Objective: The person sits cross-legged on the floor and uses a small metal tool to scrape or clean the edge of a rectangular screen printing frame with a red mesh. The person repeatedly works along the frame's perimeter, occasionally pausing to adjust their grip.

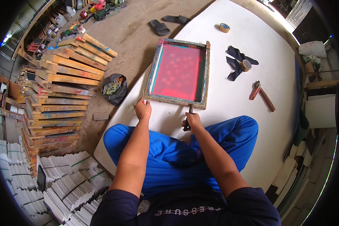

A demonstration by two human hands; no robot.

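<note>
A wooden screen-printing frame (150,75) with pink mesh (179,75) lies in front of me on the white board, slightly turned. At its near left corner my left hand (143,110) grips the wood, thumb on top and the other fingers mostly hidden. My right hand (193,121) is closed round a dark tool with black handles (187,125). The tip of that tool (191,108) meets the frame's near edge, right of its middle. What kind of tool it is, I cannot make out.
The white board (229,94) carries tape rolls (224,28), dark cloth strips (236,53) and a hammer with red-handled pliers (265,98). Left of it are a black bag (115,89), stacked wooden frames (64,98) and sheet piles (71,180). Sandals (160,28) lie beyond.
</note>
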